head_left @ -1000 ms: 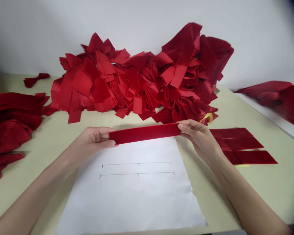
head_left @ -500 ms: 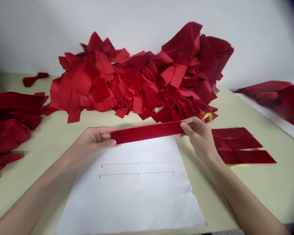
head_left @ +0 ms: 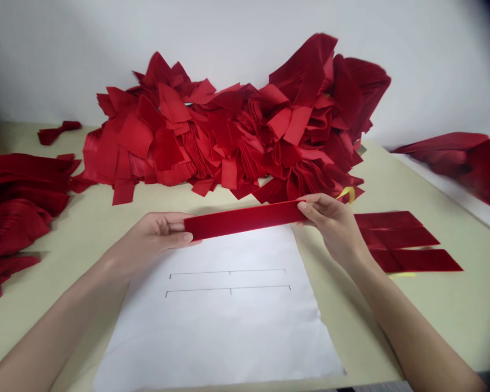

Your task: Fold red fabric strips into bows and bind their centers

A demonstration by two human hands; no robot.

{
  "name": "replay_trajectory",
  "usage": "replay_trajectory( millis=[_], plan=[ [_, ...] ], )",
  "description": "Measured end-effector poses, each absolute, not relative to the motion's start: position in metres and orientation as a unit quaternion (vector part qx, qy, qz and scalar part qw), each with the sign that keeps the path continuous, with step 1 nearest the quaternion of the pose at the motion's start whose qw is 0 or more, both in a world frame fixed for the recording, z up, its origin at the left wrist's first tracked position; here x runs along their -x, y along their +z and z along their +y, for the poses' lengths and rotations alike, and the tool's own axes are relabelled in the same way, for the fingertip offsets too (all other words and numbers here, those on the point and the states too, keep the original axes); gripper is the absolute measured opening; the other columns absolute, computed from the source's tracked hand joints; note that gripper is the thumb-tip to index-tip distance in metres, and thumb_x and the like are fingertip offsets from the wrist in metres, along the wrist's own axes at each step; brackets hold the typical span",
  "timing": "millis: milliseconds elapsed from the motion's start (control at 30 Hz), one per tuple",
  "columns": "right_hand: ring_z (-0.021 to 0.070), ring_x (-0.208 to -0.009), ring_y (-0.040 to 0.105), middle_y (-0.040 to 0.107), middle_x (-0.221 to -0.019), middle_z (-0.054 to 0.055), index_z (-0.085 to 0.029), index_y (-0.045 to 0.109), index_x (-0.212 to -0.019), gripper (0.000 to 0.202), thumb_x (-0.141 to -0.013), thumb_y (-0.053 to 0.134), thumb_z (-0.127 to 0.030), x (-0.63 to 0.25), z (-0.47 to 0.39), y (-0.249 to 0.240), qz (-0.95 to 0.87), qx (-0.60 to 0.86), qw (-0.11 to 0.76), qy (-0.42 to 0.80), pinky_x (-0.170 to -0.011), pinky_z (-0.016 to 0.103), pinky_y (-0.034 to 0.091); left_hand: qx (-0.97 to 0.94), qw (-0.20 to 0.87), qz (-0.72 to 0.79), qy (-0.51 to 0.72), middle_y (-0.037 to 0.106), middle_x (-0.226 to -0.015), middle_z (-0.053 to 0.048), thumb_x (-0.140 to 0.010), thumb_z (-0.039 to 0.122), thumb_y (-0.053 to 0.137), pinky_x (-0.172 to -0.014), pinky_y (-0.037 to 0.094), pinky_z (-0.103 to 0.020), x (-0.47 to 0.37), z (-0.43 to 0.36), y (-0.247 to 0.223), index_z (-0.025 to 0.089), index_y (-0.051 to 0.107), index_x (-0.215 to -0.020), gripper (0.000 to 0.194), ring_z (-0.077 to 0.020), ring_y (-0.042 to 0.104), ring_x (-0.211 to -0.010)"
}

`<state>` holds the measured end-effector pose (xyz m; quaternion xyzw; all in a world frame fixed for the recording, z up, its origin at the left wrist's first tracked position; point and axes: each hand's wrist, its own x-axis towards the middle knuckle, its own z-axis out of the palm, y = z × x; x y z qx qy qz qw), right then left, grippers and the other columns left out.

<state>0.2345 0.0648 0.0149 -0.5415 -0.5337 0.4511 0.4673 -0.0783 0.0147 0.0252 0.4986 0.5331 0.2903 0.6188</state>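
Note:
A red velvet ribbon strip (head_left: pixel 245 220) is stretched flat between my hands, its right end slightly higher than its left. My left hand (head_left: pixel 163 233) is closed on the left end, thumb in front and fingers behind. The right end is pinched between thumb and fingers of my right hand (head_left: pixel 326 220). Under and in front of the strip lies a white sheet of paper (head_left: pixel 224 337), marked with two thin ruled lines that have short ticks at the ends and middle. The strip is held above the sheet's far edge.
A large heap of red fabric strips (head_left: pixel 228 136) stands against the wall. More red fabric (head_left: pixel 20 201) lies at the left, and another pile (head_left: pixel 469 163) at the far right. Flat red pieces (head_left: pixel 416 260) rest beside my right forearm. A yellow ribbon (head_left: pixel 347 193) shows behind my right hand.
My right thumb and fingers have shifted very slightly left along the strip's end. The left hand and the paper look nearly the same.

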Motion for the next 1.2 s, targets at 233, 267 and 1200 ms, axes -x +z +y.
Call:
replay_trajectory(
  millis=[233, 267, 1200],
  plan=[
    [0.0113, -0.066, 0.057, 0.061, -0.075, 0.001, -0.02, 0.064, -0.082, 0.021, -0.069, 0.072, -0.034, -0.2338, 0.0664, 0.0157, -0.518, 0.546, 0.472, 0.46, -0.058, 0.023, 0.052, -0.511, 0.607, 0.532, 0.296, 0.073, -0.086, -0.005, -0.075, 0.027, 0.066, -0.07, 0.053, -0.034, 0.0764, 0.0141, 0.0265, 0.021, 0.06, -0.119, 0.045, -0.0217, 0.067, -0.076],
    [0.0111, -0.066, 0.057, 0.061, -0.075, 0.001, -0.019, 0.064, -0.082, 0.021, -0.069, 0.072, -0.034, -0.234, 0.0666, 0.0157, -0.516, 0.547, 0.473, 0.46, -0.057, 0.022, 0.051, -0.51, 0.606, 0.531, 0.3, 0.073, -0.085, -0.005, -0.075, 0.027, 0.067, -0.07, 0.053, -0.034, 0.076, 0.0139, 0.0269, 0.021, 0.06, -0.119, 0.046, -0.0218, 0.068, -0.075],
    [0.0095, -0.042, 0.051, 0.053, -0.051, -0.005, -0.02, 0.053, -0.088, 0.006, -0.085, 0.055, -0.026, -0.2296, 0.0595, 0.0119, -0.617, 0.516, 0.471, 0.363, -0.042, 0.022, 0.04, -0.47, 0.573, 0.578, 0.342, 0.072, -0.077, -0.001, -0.076, 0.023, 0.066, -0.063, 0.051, -0.025, 0.0736, 0.014, 0.0233, 0.021, 0.062, -0.112, 0.037, -0.0161, 0.066, -0.068]
  ],
)
